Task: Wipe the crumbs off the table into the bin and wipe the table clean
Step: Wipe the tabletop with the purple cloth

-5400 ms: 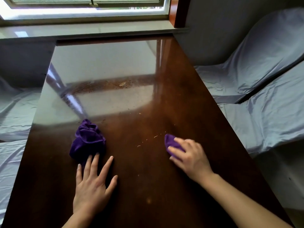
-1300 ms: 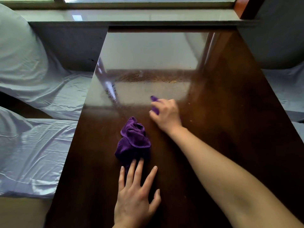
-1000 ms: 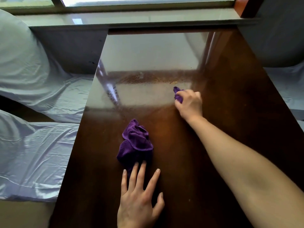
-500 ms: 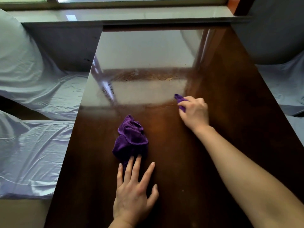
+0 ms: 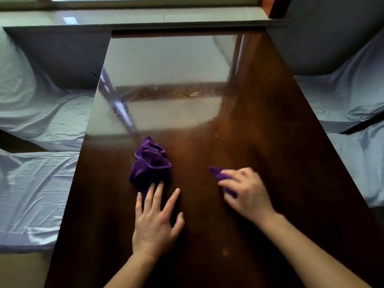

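A dark glossy wooden table (image 5: 270,125) runs away from me toward the window. My right hand (image 5: 247,194) presses a small purple cloth (image 5: 217,173) flat on the table, blurred by motion. A second purple cloth (image 5: 150,163) lies crumpled at centre left. My left hand (image 5: 155,219) rests flat with fingers spread, two fingertips touching that crumpled cloth's near edge. Crumbs (image 5: 194,93) lie in a band across the far middle of the table, and one speck (image 5: 216,135) sits closer. No bin is in view.
Seats draped in pale blue-grey sheets flank the table on the left (image 5: 35,179) and right (image 5: 351,100). A grey window sill (image 5: 145,17) runs along the table's far end.
My right hand has pulled the small cloth back toward me from the far middle of the table. My left hand and the crumpled cloth have stayed put.
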A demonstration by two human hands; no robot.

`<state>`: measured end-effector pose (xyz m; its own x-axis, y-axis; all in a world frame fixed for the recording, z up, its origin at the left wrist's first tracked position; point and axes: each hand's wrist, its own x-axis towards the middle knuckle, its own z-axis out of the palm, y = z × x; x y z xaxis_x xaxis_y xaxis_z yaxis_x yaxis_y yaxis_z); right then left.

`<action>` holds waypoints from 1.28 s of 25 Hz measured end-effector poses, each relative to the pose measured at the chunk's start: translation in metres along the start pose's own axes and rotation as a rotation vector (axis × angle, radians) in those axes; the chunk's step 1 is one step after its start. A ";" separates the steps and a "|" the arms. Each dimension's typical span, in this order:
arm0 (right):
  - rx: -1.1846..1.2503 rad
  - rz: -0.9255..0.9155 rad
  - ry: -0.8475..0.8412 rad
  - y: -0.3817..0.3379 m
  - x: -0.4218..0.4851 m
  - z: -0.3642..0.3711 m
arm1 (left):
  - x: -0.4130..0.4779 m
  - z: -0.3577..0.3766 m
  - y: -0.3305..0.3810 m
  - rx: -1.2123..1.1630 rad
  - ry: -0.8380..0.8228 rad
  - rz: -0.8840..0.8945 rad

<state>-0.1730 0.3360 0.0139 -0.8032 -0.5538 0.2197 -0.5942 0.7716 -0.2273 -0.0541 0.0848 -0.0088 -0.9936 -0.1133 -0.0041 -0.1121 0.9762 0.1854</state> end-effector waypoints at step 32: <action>-0.039 0.124 0.046 -0.053 -0.186 -0.024 | -0.001 -0.006 -0.001 -0.016 -0.099 0.017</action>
<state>0.0088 0.4052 0.0082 -0.8670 -0.4390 0.2357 -0.4875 0.8453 -0.2188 -0.0529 0.0830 -0.0026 -0.9922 -0.0774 -0.0976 -0.0959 0.9748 0.2015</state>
